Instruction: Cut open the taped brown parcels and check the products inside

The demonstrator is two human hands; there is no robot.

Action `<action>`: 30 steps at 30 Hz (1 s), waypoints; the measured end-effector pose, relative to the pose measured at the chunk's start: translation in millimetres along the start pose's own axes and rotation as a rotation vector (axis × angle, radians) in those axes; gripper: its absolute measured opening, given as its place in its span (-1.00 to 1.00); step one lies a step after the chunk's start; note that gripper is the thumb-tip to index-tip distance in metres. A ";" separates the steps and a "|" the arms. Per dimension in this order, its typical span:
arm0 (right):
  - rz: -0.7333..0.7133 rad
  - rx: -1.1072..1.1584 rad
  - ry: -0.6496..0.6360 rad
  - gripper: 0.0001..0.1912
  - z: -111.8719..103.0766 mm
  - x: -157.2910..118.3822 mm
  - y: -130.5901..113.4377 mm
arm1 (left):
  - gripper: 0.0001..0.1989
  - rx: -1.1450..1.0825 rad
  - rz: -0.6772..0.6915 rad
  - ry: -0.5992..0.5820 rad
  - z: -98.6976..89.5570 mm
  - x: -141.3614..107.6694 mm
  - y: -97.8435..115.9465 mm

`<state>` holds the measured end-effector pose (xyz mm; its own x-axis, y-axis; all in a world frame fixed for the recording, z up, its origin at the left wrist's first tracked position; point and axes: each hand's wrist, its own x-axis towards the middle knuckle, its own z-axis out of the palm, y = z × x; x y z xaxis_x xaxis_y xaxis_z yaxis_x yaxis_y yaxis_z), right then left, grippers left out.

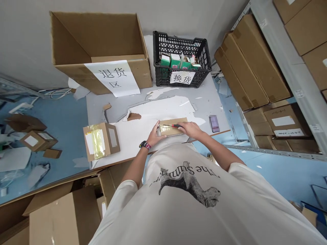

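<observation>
A small, flat cardboard box (pixel 176 131) lies at the table's front edge, with shiny tape across its left part. My left hand (pixel 154 135) grips the left end of this box, thumb and fingers spread around its corner. My right hand (pixel 190 129) is closed on a slim knife (pixel 175 126) with a red and black handle. Its thin metal blade points left over the taped top; whether it touches the tape I cannot tell. A taped cardboard carton (pixel 102 141) with a white label stands to the left, apart from my hands.
A large open carton (pixel 102 78) and a black plastic crate (pixel 182 73) holding several green-and-white boxes stand at the table's back. A purple phone (pixel 214 123) lies on the right. Shelves with cartons (pixel 255 64) rise at right; more cartons (pixel 63 217) sit below left.
</observation>
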<state>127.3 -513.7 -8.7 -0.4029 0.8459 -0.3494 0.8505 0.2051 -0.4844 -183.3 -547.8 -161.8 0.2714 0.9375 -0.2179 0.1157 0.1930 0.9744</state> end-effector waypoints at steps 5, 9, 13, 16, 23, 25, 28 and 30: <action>-0.065 -0.162 -0.070 -0.73 -1.4 19.0 -11.4 | 0.39 0.006 -0.006 -0.027 -3.1 10.3 2.5; -0.132 -0.269 -0.120 -0.75 -1.9 28.2 -22.4 | 0.38 -0.027 0.002 -0.037 -1.6 11.4 5.1; -0.150 -0.340 -0.172 -0.74 -2.2 32.6 -32.7 | 0.34 -0.049 0.003 -0.031 -0.8 10.6 7.4; -0.148 -0.378 -0.174 -0.72 -1.5 33.5 -38.3 | 0.33 -0.026 -0.006 -0.028 -1.6 9.7 7.0; -0.183 -0.416 -0.231 -0.67 -2.7 33.7 -47.7 | 0.36 -0.012 -0.002 -0.044 -3.6 10.5 0.3; -0.179 -0.426 -0.236 -0.69 -5.4 34.0 -48.3 | 0.36 0.004 0.001 -0.054 -4.2 10.9 -2.3; -0.189 -0.482 -0.271 -0.66 -11.9 34.1 -47.9 | 0.36 0.038 0.005 -0.087 -4.9 11.4 -6.5; -0.197 -0.531 -0.300 -0.64 -17.0 34.4 -47.9 | 0.37 0.049 0.008 -0.101 -5.2 11.7 -9.0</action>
<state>78.4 -486.0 16.1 -0.5807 0.6086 -0.5407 0.7712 0.6240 -0.1260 -186.1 -537.0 -172.8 0.3669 0.9046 -0.2171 0.1590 0.1689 0.9727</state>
